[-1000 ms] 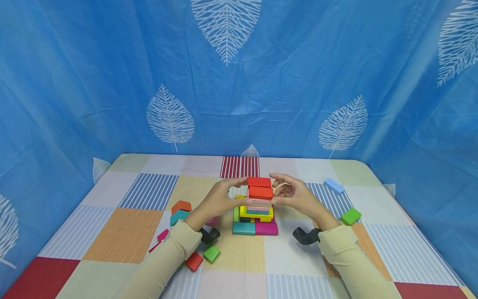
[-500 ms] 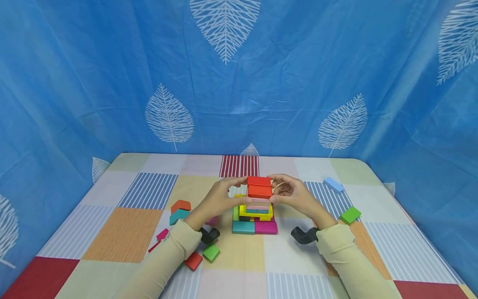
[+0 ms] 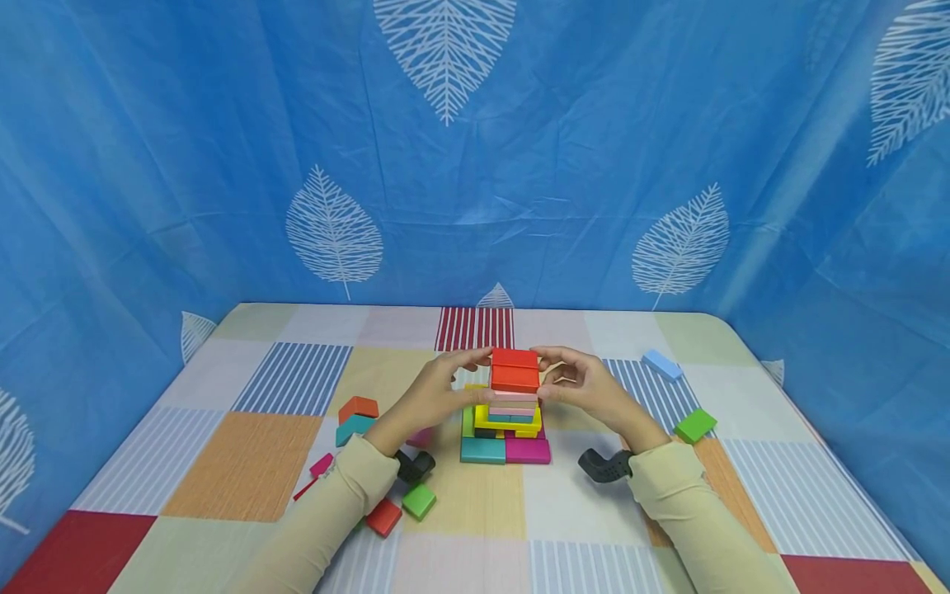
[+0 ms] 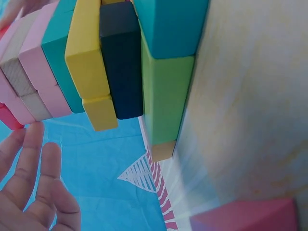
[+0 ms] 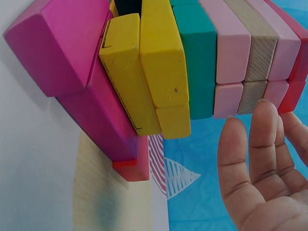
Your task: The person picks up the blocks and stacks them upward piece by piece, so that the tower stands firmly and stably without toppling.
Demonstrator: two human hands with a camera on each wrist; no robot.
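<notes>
Two red blocks point(image 3: 515, 379) lie side by side on top of a block tower. Beneath them come pink blocks point(image 4: 36, 62), bare wood blocks point(image 5: 260, 55), teal blocks point(image 5: 199, 72) and yellow blocks point(image 3: 490, 422). A teal block point(image 3: 483, 450) and a magenta block point(image 3: 528, 450) form the front of the base. My left hand point(image 3: 430, 394) is at the tower's upper left, its fingertips touching the back corner and its thumb at the front. Opposite it, my right hand point(image 3: 586, 389) touches the upper right side with relaxed fingers and thumb.
Left of the tower lie loose blocks: orange point(image 3: 359, 407), teal point(image 3: 355, 430), red point(image 3: 383, 518) and green point(image 3: 420, 502). To the right are a light blue block point(image 3: 662, 365) and a green block point(image 3: 695, 426). A blue curtain point(image 3: 549, 165) hangs behind the table.
The red blocks now line up more evenly; the front one has shifted slightly left. My right fingers have come closer to the tower, while my left hand has barely moved.
</notes>
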